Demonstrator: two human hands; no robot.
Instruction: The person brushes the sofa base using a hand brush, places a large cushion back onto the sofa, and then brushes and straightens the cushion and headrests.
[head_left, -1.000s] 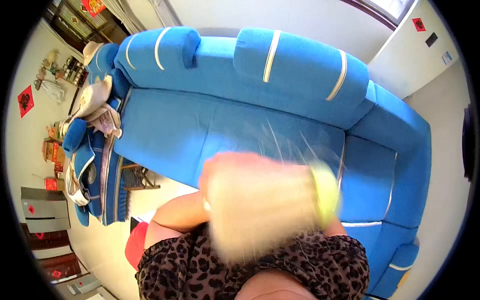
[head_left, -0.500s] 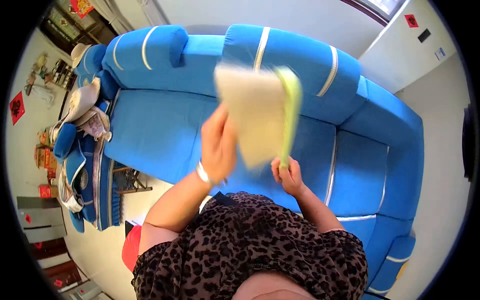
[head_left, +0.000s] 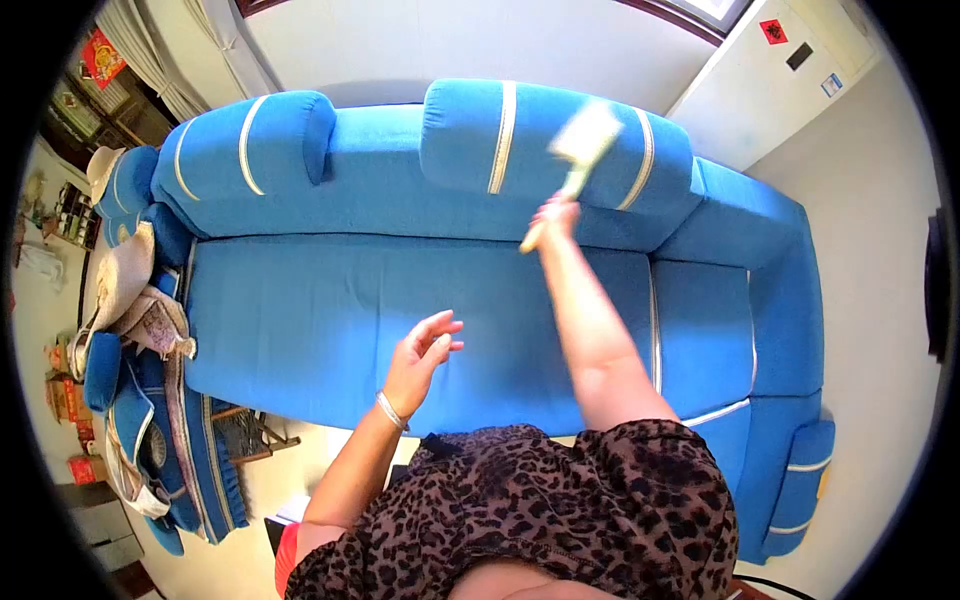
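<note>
My right hand (head_left: 556,216) is wrapped round the handle of a pale brush (head_left: 585,140), stretched out toward the sofa's back. The brush head is blurred and lies in front of the blue back cushion (head_left: 465,140) between its two white stripes; whether it touches the cloth cannot be told. My left hand (head_left: 423,362), with a bracelet at the wrist, hovers over the front of the blue seat (head_left: 290,310). Its fingers are apart and slightly bent, with nothing in them.
Hats (head_left: 122,270) and cloths lie piled at the sofa's left end. A dark folding stool (head_left: 250,436) stands on the floor in front of that end. The sofa turns toward me on the right, with an armrest cushion (head_left: 803,480). A white cabinet (head_left: 740,110) stands behind.
The brush has moved away from my left hand, out to the sofa's back, with my right arm extended. My left hand has lowered and opened. The view has shifted a little.
</note>
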